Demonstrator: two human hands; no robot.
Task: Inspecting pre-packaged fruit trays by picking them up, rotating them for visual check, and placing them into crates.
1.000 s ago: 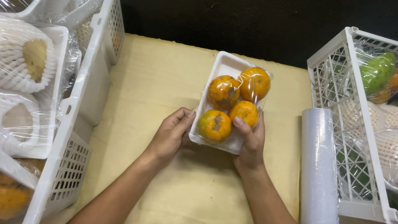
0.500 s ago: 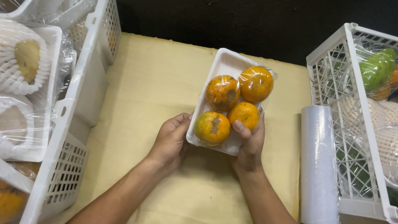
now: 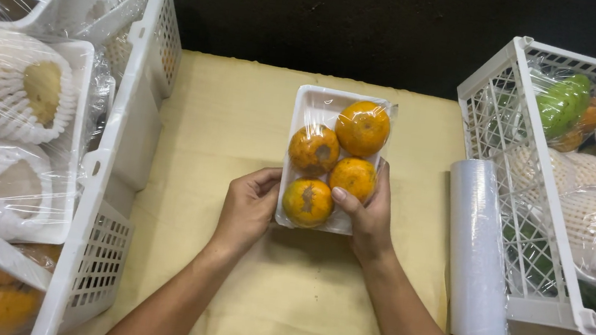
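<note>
A white foam tray (image 3: 315, 103) wrapped in clear film holds several oranges (image 3: 362, 128) and lies on the yellow table. My left hand (image 3: 248, 207) grips the tray's near left corner. My right hand (image 3: 366, 214) holds the near right side, its thumb resting on the film over an orange. Both hands keep the tray at the middle of the table.
A roll of clear cling film (image 3: 477, 250) lies to the right of the tray. A white crate (image 3: 523, 187) at the right holds wrapped fruit. Another white crate (image 3: 112, 167) at the left holds fruit in foam nets under film.
The tray has shifted slightly toward me and straightened. Both hands stayed on its near end.
</note>
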